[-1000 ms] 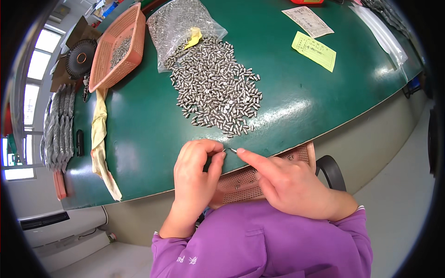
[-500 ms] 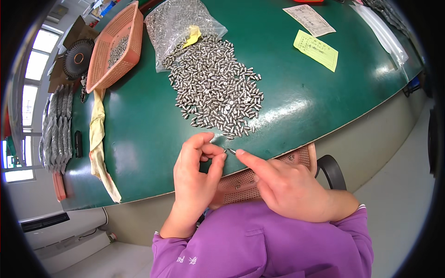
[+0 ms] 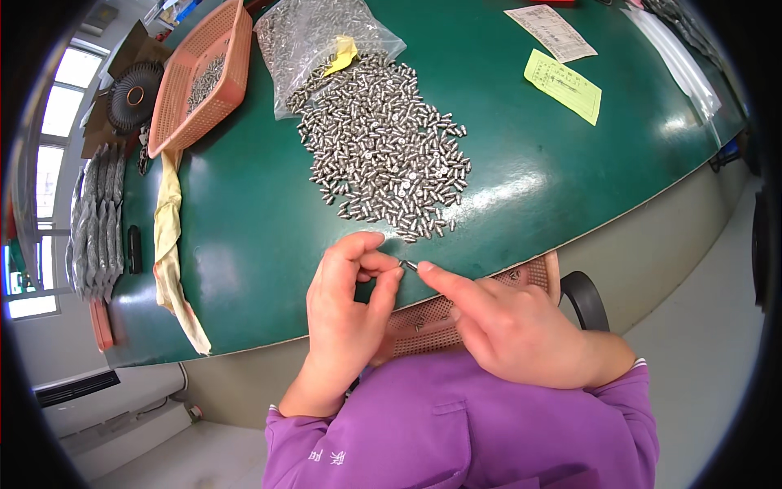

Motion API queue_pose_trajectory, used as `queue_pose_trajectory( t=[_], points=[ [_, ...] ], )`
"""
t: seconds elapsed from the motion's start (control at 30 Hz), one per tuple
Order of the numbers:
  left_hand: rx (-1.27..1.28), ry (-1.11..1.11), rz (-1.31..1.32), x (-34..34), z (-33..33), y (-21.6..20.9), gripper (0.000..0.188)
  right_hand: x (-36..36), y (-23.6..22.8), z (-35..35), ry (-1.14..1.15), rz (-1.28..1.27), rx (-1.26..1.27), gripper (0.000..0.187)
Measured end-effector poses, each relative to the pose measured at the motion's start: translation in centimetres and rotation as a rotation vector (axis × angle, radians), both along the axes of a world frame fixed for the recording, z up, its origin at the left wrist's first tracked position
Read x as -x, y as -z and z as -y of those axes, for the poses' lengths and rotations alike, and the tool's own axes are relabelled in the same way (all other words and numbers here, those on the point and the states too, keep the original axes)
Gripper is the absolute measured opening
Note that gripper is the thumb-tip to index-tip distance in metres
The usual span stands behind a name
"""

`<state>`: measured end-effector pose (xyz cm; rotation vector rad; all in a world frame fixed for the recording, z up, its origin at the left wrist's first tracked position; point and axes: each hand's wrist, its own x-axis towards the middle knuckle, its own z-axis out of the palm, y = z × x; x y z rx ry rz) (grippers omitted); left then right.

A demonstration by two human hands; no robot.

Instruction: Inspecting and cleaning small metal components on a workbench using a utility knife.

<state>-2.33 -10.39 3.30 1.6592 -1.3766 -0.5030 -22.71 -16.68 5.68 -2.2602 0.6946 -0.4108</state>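
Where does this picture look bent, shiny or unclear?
In the head view, the glossy green tabletop has a bowed front edge and white glare right of the heap of silver metal parts; tall windows at far left look washed out; the tiny metal piece at the bare left hand is too small for detail.

Left hand (image 3: 346, 297) near right hand (image 3: 517, 330)

- A heap of metal pieces (image 3: 391, 155) lies on the counter (image 3: 244, 277), a bag (image 3: 297, 49) touching it behind.
- Left of the bag: a basket (image 3: 195, 126) with pieces in it; a fan (image 3: 134, 95) left of that.
- Cloth (image 3: 167, 244) before the basket, packets (image 3: 98, 220) left of the cloth.
- Right of the bag: a paper slip (image 3: 554, 33), another slip (image 3: 562, 85) before it.
- Below the counter's near edge: a second basket (image 3: 432, 324).
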Motion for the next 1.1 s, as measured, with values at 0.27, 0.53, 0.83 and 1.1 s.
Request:
queue_pose_trajectory(
  t=[0.27, 0.53, 0.83, 1.1],
  points=[
    [-0.025, 0.002, 0.003, 0.0, 0.1, -0.4, 0.04, -0.2, -1.3, 0.6, -0.05, -0.078, 0.007, 0.059],
    [-0.042, 0.005, 0.047, 0.1, 0.0, -0.5, 0.04, 0.1, 0.0, 0.0, 0.012, -0.007, -0.036, 0.058],
    [-0.067, -0.004, -0.037, 0.1, 0.0, -0.6, 0.039, -0.1, 0.8, 0.2, 0.014, 0.094, -0.05, 0.056],
    [-0.039, -0.012, -0.027, 0.1, -0.1, -0.4, 0.033, 0.0, -0.2, 0.3, -0.028, 0.0, -0.046, 0.06]
  ],
)
